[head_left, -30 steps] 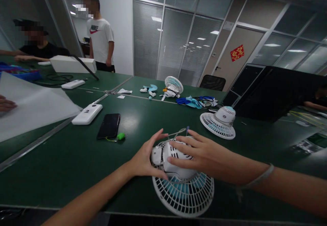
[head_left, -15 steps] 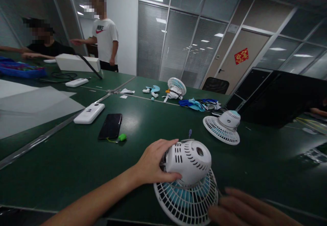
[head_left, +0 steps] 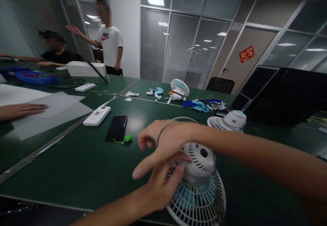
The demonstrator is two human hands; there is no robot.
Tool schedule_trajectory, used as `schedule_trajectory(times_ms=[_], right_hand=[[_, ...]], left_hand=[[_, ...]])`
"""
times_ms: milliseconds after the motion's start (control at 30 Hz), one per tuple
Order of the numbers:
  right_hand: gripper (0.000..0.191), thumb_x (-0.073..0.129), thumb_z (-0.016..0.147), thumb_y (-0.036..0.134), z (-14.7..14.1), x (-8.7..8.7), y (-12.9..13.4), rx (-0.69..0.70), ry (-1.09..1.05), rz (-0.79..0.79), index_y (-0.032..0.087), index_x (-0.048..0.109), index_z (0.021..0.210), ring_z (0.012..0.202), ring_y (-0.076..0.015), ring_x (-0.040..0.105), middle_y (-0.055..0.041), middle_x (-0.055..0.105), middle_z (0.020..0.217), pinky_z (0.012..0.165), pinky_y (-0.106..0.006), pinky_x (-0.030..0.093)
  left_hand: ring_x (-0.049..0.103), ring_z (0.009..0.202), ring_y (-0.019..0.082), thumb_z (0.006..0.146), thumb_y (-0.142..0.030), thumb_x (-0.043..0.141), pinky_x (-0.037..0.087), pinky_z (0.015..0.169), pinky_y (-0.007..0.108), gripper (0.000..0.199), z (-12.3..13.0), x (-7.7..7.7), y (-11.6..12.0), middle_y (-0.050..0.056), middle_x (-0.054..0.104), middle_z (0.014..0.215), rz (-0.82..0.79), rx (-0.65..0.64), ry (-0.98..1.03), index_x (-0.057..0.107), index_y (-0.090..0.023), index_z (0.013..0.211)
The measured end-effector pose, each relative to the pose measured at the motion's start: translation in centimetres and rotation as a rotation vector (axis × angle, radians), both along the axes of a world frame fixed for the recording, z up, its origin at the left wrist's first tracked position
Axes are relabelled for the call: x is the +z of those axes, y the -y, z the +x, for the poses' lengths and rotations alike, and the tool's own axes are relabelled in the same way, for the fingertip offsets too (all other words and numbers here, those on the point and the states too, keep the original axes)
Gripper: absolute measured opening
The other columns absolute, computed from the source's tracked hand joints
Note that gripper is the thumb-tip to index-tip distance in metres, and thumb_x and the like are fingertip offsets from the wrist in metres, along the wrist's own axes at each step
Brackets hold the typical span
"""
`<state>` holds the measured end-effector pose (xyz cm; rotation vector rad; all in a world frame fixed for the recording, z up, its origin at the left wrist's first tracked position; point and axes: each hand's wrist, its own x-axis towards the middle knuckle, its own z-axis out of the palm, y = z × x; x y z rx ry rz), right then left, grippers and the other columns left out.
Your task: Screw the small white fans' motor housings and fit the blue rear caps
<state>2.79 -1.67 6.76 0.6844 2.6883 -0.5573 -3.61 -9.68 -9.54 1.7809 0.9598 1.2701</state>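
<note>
A small white fan (head_left: 204, 164) with light-blue blades lies face down at the table's near edge, its vented motor housing upward. My left hand (head_left: 163, 188) is closed around the left side of that housing, thumb across its front. Over it crosses my right hand (head_left: 171, 135), reaching in from the right and hiding part of the housing. A thin grey cord (head_left: 176, 118) arcs behind my right hand and runs across its back into the gap by the thumb. My right thumb points down left and the other fingers are bent; its grip on the cord is partly hidden.
Another fan (head_left: 233, 121) lies beyond my right forearm; a third (head_left: 178, 89) stands farther back near blue parts (head_left: 199, 105). At left are a phone (head_left: 117, 127), a white power bank (head_left: 97, 116), paper sheets (head_left: 58, 113) and another person's hand (head_left: 25, 110). Two people are behind.
My right hand has swung from the lower right across the housing to the left, bringing the cord up. Another person's hand has appeared on the paper; the standing person's arm has risen.
</note>
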Motion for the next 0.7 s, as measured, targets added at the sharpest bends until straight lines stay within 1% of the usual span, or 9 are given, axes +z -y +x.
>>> schedule_trajectory(times_ms=[100,167,233,300,333,433,500,600,700], right_hand=[[0.063,0.061,0.076,0.073,3.0,-0.3,-4.1,-0.193,-0.073,-0.217,0.018,0.069,0.107,0.095,-0.0216,0.066,-0.009,0.07,0.11,0.084,-0.034,0.052],[0.061,0.053,0.083,0.071,6.4,-1.4,-5.9,-0.378,-0.182,-0.313,0.02,0.07,0.112,0.111,-0.0236,0.063,-0.0092,0.068,0.121,0.096,-0.038,0.049],[0.068,0.03,0.093,0.071,9.9,-2.9,-7.1,-0.493,-0.227,-0.317,0.022,0.064,0.125,0.118,-0.0262,0.061,-0.0111,0.065,0.129,0.097,-0.047,0.049],[0.075,0.012,0.096,0.068,13.2,-4.8,-7.9,-0.612,-0.309,-0.318,0.022,0.062,0.128,0.117,-0.0285,0.063,-0.0135,0.065,0.128,0.09,-0.052,0.051],[0.075,0.011,0.096,0.066,14.7,-5.7,-8.1,-0.676,-0.367,-0.304,0.022,0.061,0.128,0.116,-0.0298,0.064,-0.0149,0.065,0.128,0.088,-0.054,0.052],[0.062,0.023,0.094,0.062,18.9,-8.8,-8.3,-0.876,-0.607,-0.199,0.022,0.055,0.129,0.113,-0.0323,0.065,-0.0185,0.063,0.13,0.08,-0.056,0.053],[0.057,0.023,0.092,0.06,21.6,-10.6,-8.0,-0.975,-0.789,-0.119,0.023,0.055,0.123,0.105,-0.0303,0.068,-0.0171,0.067,0.122,0.077,-0.054,0.054],[0.046,0.028,0.088,0.059,25.4,-12.7,-6.7,-1.06,-1.02,0.023,0.026,0.057,0.103,0.085,-0.0262,0.07,-0.0101,0.071,0.096,0.072,-0.048,0.056],[0.033,0.03,0.087,0.054,28.6,-14.2,-3.9,-1.112,-1.154,0.208,0.029,0.052,0.086,0.065,-0.0244,0.064,-0.0017,0.058,0.066,0.064,-0.046,0.055]], left_hand=[[0.048,0.13,0.031,0.089,-0.026,0.049,0.031,0.115,0.051,0.032,-0.3,-0.2,-1.9,0.009,0.061,0.129,0.045,0.151,0.06,0.06,-0.021,0.119],[0.042,0.136,0.031,0.083,-0.019,0.051,0.027,0.117,0.05,0.051,-0.7,-0.3,-3.6,0.01,0.052,0.141,0.024,0.105,0.052,0.049,-0.02,0.133],[0.038,0.14,0.029,0.077,-0.012,0.05,0.023,0.119,0.05,0.064,-1.1,-0.5,-5.2,0.01,0.049,0.147,-0.015,-0.002,0.014,0.042,-0.02,0.14],[0.044,0.137,0.029,0.074,-0.008,0.049,0.028,0.117,0.051,0.069,-1.0,-0.8,-6.4,0.011,0.052,0.145,-0.043,-0.096,-0.02,0.042,-0.02,0.141],[0.05,0.133,0.029,0.073,-0.007,0.048,0.034,0.113,0.051,0.071,-0.9,-1.1,-6.9,0.011,0.056,0.142,-0.054,-0.142,-0.033,0.041,-0.02,0.142],[0.064,0.116,0.027,0.076,-0.007,0.047,0.049,0.101,0.047,0.072,-0.1,-1.8,-7.7,0.01,0.067,0.129,-0.065,-0.289,-0.069,0.039,-0.02,0.146],[0.064,0.116,0.024,0.081,-0.011,0.047,0.048,0.102,0.044,0.067,0.4,-2.2,-7.6,0.008,0.068,0.129,-0.048,-0.352,-0.097,0.038,-0.02,0.147],[0.056,0.126,0.026,0.093,-0.022,0.045,0.039,0.11,0.048,0.054,0.7,-2.9,-7.2,0.009,0.06,0.138,-0.026,-0.325,-0.152,0.042,-0.02,0.146],[0.051,0.129,0.029,0.098,-0.03,0.041,0.034,0.112,0.053,0.05,0.6,-3.5,-6.5,0.012,0.055,0.143,-0.018,-0.246,-0.207,0.041,-0.019,0.147]])
